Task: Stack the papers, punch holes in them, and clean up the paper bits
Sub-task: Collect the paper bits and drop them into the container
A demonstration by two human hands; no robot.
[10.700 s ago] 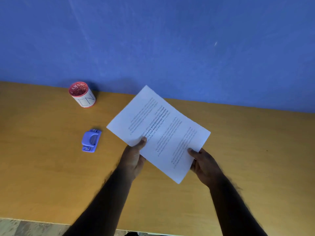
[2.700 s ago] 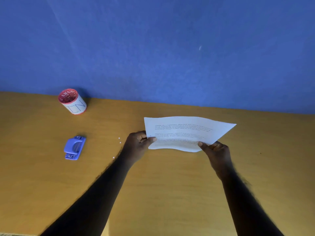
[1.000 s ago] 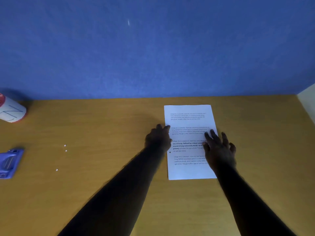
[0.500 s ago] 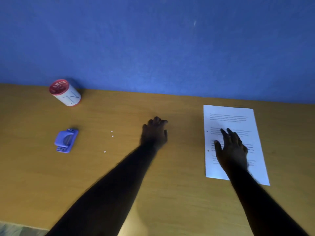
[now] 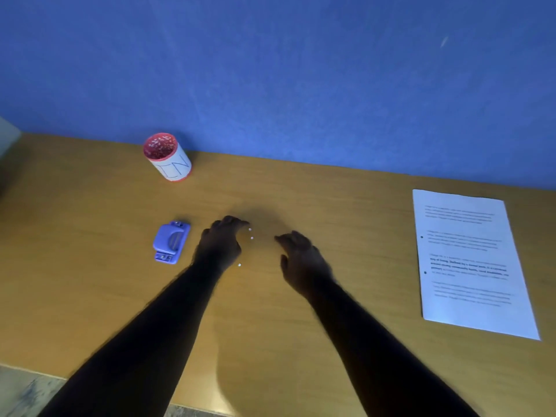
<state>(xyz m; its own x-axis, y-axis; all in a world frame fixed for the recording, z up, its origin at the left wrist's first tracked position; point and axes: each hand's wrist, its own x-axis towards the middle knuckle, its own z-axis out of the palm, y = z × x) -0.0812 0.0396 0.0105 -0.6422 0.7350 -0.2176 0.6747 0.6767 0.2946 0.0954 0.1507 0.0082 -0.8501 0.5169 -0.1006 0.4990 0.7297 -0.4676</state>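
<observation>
The stack of printed papers (image 5: 469, 263) lies flat at the right of the wooden table (image 5: 90, 296), with two punched holes along its left edge. Three small white paper bits (image 5: 250, 233) lie in the middle of the table. My left hand (image 5: 221, 243) hovers just left of them with fingers curled and empty. My right hand (image 5: 301, 258) is just right of them, fingers loosely apart, empty. The blue hole punch (image 5: 170, 241) sits to the left of my left hand.
A red-rimmed white paper cup (image 5: 167, 159) holding paper bits stands at the back left near the blue wall. The table's front edge (image 5: 30, 368) runs along the bottom left, with floor below it.
My right hand has left the papers and moved left to the paper bits. My left hand has moved left next to the bits. The papers stay flat at the right.
</observation>
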